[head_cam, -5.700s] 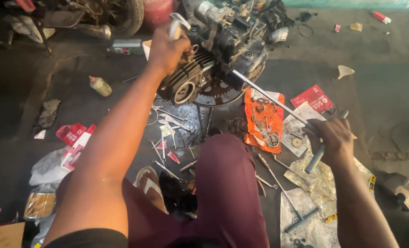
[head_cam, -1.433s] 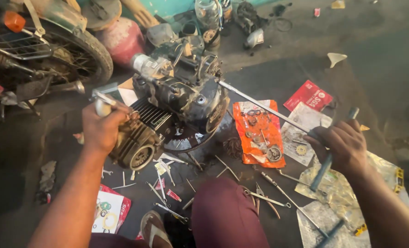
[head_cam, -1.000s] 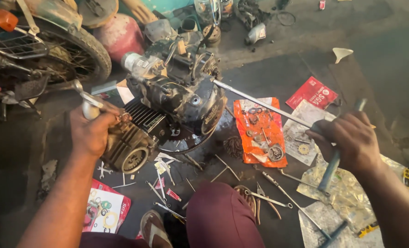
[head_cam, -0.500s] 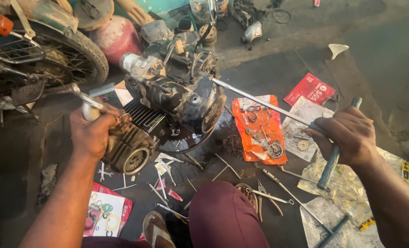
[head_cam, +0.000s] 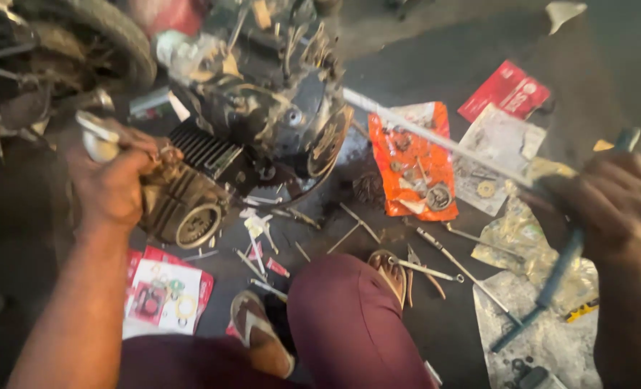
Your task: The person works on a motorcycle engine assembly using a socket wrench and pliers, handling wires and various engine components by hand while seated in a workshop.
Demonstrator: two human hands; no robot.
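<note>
A dismantled motorcycle engine [head_cam: 263, 137] with a finned cylinder [head_cam: 187, 202] sits on the dark floor ahead of me. My left hand [head_cam: 115, 184] is closed around a small pale metal tool [head_cam: 97, 137] and rests against the cylinder's left side. My right hand [head_cam: 612, 202] grips the blue handle [head_cam: 561, 266] of a long T-shaped wrench. Its steel shaft [head_cam: 421, 133] runs up and left to the engine's right side. My knee in maroon trousers [head_cam: 349, 317] is at the bottom middle.
An orange bag [head_cam: 414, 162] with small metal parts lies right of the engine. Red packets [head_cam: 504, 90], clear plastic sheets [head_cam: 529, 238], loose rods and bolts litter the floor. A gasket card [head_cam: 162, 295] lies at lower left. A motorcycle wheel [head_cam: 97, 36] stands at upper left.
The view has shifted closer and to the right. My left hand has stayed on the cylinder with its tool, and my right hand has kept hold of the wrench handle, now a little lower.
</note>
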